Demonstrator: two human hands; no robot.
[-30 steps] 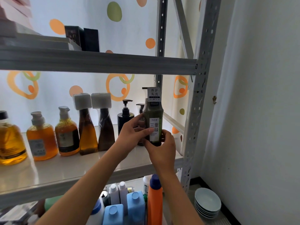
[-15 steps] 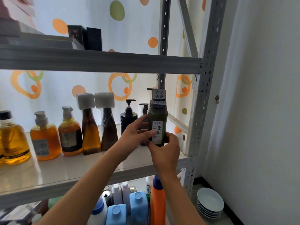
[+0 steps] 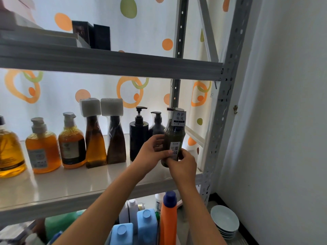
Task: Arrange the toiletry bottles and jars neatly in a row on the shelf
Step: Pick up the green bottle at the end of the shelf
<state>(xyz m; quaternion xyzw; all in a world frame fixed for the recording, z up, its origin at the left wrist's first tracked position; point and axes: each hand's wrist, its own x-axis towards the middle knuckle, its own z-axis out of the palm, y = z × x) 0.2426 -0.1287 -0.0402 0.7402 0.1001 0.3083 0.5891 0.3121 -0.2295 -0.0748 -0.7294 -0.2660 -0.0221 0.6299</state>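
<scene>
A dark green bottle (image 3: 174, 133) with white labels stands upright at the right end of the white shelf (image 3: 79, 184). My left hand (image 3: 150, 152) wraps its lower left side and my right hand (image 3: 183, 164) grips its base from the front. To its left runs a row: two black pump bottles (image 3: 138, 133), two brown bottles with white square caps (image 3: 94, 138), and several amber pump bottles (image 3: 42, 145).
The grey metal upright (image 3: 223, 103) stands just right of the green bottle. Above is another shelf beam (image 3: 106, 62) with dark boxes (image 3: 92, 35). Below the shelf stand blue jugs (image 3: 146, 225) and an orange bottle (image 3: 168, 220); stacked bowls (image 3: 224, 221) sit on the floor.
Both hands have lowered the green bottle slightly and shifted it toward the shelf's right end, close beside the black pump bottles. The view has shifted a little.
</scene>
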